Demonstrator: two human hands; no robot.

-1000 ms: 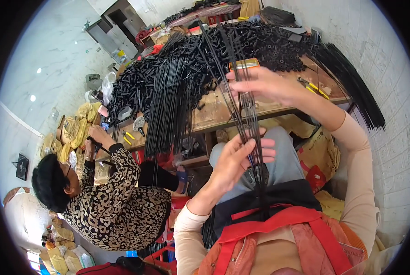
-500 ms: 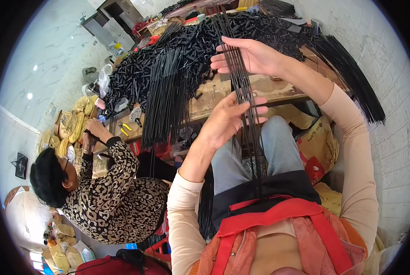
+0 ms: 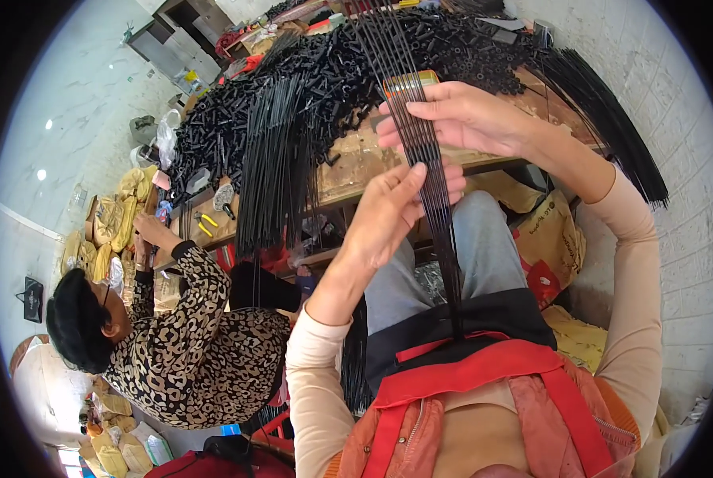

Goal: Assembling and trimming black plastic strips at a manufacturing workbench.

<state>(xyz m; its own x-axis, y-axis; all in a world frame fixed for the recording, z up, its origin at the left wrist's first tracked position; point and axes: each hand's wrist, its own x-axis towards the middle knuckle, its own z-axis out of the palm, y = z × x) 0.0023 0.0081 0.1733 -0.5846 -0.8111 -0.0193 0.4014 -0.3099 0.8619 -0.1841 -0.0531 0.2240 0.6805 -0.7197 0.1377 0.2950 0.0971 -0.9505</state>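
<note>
A narrow bunch of thin black rods (image 3: 422,135) runs from my lap up over the table edge, its members fanned out side by side toward the far end. My left hand (image 3: 388,209) grips the bunch lower down, thumb on top and fingers behind. Farther up, my right hand (image 3: 476,119) pinches it with the thumb in front and the fingertips showing past its left side. Near my waist, the lower ends gather close together against a dark cloth. An orange-and-yellow object (image 3: 428,77) lies behind the rods, partly hidden.
Short black tubular pieces (image 3: 237,119) are heaped across the wooden table (image 3: 356,163). Long black rods (image 3: 273,171) hang over its edge; another sheaf (image 3: 611,119) lies right. Yellow-handled pliers (image 3: 207,224) lie left. A co-worker (image 3: 197,342) in a patterned top sits to my left.
The rods now lie flatter and more evenly spread, their tops leaning farther left. My right hand has come down nearer my left, and the orange-and-yellow object has come into sight.
</note>
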